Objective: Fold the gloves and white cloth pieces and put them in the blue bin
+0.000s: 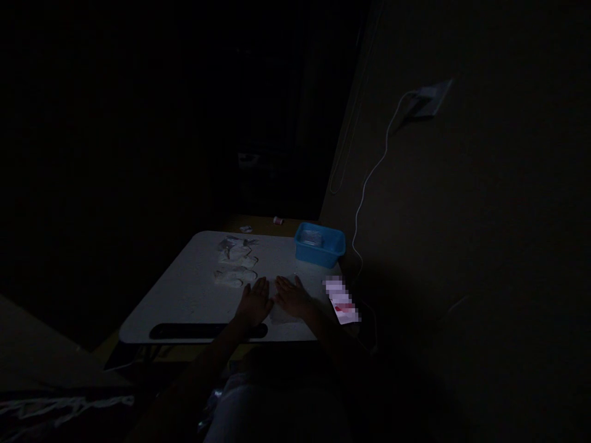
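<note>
The scene is very dark. My left hand (253, 303) and my right hand (292, 296) lie flat side by side on a small white table (184, 295), fingers stretched out and pointing away from me. Under and between them lies a pale flat piece (282, 315) that I cannot make out. Just beyond my left hand lie several pale folded cloth-like pieces (234, 275) in a row running away from me.
A blue plastic tub (319, 243) stands at the table's far right corner. A lit phone (342, 301) lies at the right edge. A white cable (369, 178) hangs from a wall socket (429, 98). A small red object (277, 220) lies beyond the table.
</note>
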A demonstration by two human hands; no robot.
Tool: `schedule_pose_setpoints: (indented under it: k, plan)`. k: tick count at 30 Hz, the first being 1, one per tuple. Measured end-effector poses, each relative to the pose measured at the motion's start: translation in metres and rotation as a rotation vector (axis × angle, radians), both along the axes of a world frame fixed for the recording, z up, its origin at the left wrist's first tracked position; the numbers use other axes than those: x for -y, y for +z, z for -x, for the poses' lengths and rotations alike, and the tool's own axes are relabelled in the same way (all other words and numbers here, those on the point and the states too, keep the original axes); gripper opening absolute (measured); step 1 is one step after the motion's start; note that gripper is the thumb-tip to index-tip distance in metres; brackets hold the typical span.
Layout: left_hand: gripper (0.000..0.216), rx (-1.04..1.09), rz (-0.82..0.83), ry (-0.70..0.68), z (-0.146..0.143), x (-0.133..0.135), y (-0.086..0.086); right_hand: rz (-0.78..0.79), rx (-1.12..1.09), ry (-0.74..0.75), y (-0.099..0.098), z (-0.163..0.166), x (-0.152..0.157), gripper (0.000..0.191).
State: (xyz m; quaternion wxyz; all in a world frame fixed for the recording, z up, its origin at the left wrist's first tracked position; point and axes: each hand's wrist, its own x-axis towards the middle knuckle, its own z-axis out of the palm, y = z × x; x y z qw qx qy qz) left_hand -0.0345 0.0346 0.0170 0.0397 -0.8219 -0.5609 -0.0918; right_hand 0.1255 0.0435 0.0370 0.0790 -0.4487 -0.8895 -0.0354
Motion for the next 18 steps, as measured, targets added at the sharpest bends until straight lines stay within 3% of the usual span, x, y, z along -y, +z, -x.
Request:
schedule_pose_setpoints:
  k: [7, 12, 18]
  plan:
    - [0.053, 0.005, -0.024, -0.002, 0.0, 0.001, 0.0, -0.024, 0.01, -0.132, 0.001, -0.039, -0.022, 0.048]
    - [0.053, -0.006, -0.001, 0.005, 0.001, 0.003, 0.005, 0.041, 0.048, -0.27, 0.013, -0.05, -0.03, 0.049]
    - [0.053, 0.035, 0.004, -0.006, 0.003, -0.001, 0.003, 0.035, 0.063, -0.122, 0.021, -0.056, 0.002, 0.045]
